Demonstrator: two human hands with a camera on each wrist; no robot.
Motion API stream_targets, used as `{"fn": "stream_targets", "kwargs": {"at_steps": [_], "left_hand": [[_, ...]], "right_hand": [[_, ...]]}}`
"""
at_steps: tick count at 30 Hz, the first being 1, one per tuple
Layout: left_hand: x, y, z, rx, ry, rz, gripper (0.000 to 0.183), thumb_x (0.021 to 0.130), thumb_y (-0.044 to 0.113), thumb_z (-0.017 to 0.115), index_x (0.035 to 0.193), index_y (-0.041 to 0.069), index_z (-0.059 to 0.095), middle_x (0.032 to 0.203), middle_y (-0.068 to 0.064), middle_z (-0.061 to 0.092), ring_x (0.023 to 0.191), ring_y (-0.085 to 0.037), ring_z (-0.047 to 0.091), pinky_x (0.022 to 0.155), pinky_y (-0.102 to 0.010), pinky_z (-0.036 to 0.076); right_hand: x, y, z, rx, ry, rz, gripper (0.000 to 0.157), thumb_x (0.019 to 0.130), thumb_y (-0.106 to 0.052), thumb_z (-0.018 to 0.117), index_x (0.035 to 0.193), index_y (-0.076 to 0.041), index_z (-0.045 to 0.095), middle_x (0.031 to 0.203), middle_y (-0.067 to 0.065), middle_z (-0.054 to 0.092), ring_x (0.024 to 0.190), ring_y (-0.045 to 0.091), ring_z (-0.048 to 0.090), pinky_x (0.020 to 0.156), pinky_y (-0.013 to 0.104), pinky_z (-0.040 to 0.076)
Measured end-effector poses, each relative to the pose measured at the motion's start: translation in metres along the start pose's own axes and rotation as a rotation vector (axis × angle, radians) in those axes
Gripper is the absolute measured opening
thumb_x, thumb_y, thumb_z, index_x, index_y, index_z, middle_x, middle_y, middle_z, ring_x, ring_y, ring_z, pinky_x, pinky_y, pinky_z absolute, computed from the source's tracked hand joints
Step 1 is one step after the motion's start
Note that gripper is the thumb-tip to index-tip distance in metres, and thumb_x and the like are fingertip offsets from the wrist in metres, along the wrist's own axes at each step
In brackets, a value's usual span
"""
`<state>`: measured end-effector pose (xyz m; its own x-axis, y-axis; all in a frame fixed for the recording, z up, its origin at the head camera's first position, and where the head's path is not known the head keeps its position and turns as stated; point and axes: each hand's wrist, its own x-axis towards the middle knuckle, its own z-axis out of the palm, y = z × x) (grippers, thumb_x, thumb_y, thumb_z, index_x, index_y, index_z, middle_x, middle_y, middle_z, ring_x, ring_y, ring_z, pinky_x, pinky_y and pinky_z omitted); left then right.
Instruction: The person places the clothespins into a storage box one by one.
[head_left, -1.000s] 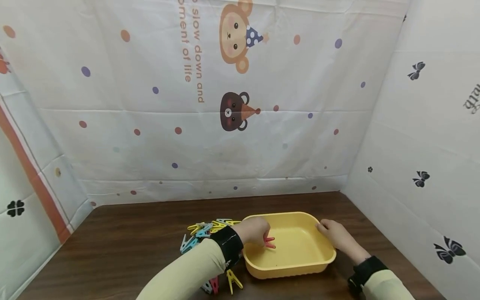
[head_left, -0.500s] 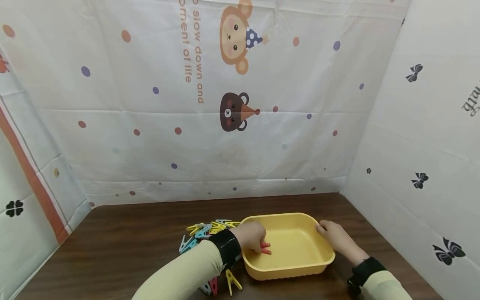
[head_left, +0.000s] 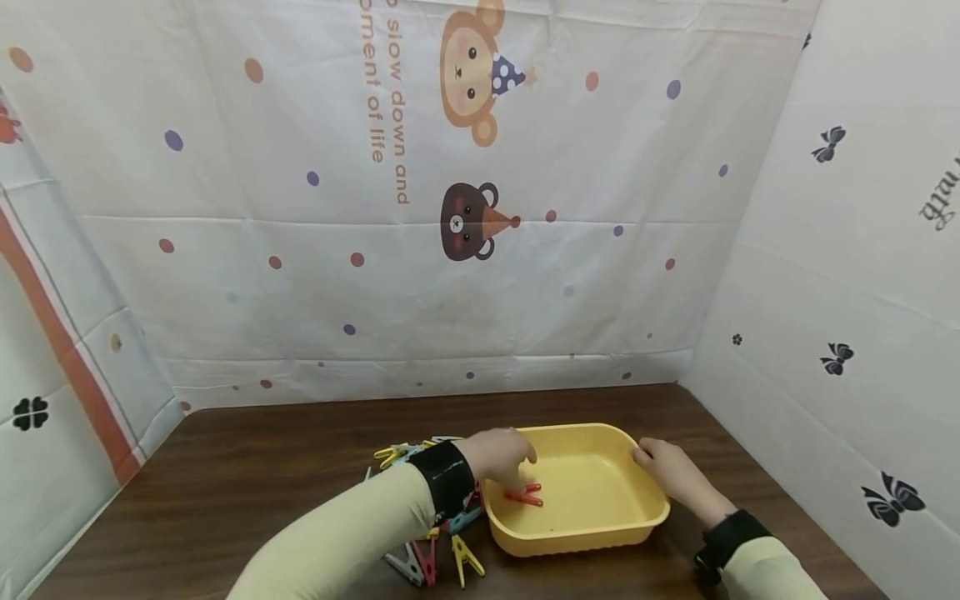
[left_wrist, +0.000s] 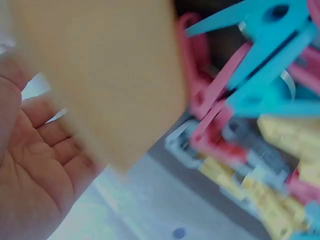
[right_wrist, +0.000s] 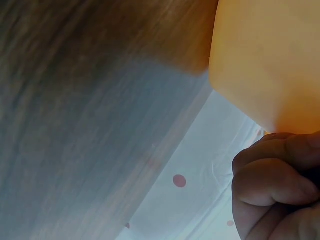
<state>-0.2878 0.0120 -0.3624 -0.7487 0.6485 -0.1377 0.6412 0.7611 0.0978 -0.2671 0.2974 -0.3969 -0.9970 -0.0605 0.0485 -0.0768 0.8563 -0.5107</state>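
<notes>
A yellow plastic basin [head_left: 600,504] stands on the table. My right hand [head_left: 678,479] grips its right rim, with the thumb over the edge; in the right wrist view its fingers [right_wrist: 270,182] are curled beside the basin's outer wall. Inside, near the left wall, lies a red clothespin [head_left: 531,500]. My left hand [head_left: 497,457] is over the left rim just above it, with loosely bent fingers and nothing held. The left wrist view shows that palm beside the basin wall [left_wrist: 115,75].
Left of the basin lies a heap of clothespins, partly hidden by the left forearm, including yellow [head_left: 465,560], grey [head_left: 405,564] and blue ones [left_wrist: 270,47]. The dark wooden table [head_left: 262,475] meets printed white cloth [head_left: 375,292] behind and at the sides.
My left hand has let go of the red clothespin, which now lies in the basin, and has lifted slightly up from it. The right hand keeps its place on the rim.
</notes>
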Motion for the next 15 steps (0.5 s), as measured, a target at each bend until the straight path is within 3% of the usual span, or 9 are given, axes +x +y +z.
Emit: {"fn": "stream_targets", "kwargs": {"at_steps": [3,8,15], "left_hand": [[-0.011,-0.002,-0.022,0.017,0.015,0.039,0.039,0.089,0.026,0.079,0.126,0.014,0.073,0.124,0.0,0.074,0.111,-0.013,0.067,0.092,-0.025,0.055],[-0.042,-0.015,-0.05,-0.003,0.035,0.077,0.038,0.092,0.023,0.077,0.128,0.013,0.071,0.127,-0.005,0.072,0.118,-0.019,0.066,0.101,-0.032,0.054],[-0.093,-0.052,-0.053,-0.104,0.1,0.085,0.036,0.092,0.02,0.077,0.126,0.01,0.071,0.128,-0.008,0.072,0.121,-0.025,0.066,0.103,-0.043,0.054]], "right_hand": [[0.001,0.0,-0.001,0.001,-0.009,0.006,0.029,0.107,-0.018,0.049,0.08,-0.006,0.051,0.069,0.001,0.043,0.063,0.015,0.047,0.059,0.027,0.037],[0.004,-0.001,-0.002,-0.004,-0.019,0.012,0.028,0.107,-0.018,0.048,0.081,-0.005,0.052,0.07,0.001,0.043,0.063,0.015,0.047,0.06,0.028,0.037],[0.004,-0.004,-0.003,-0.002,-0.025,0.018,0.028,0.106,-0.017,0.049,0.081,-0.005,0.051,0.07,0.001,0.044,0.064,0.015,0.047,0.06,0.028,0.038]]}}
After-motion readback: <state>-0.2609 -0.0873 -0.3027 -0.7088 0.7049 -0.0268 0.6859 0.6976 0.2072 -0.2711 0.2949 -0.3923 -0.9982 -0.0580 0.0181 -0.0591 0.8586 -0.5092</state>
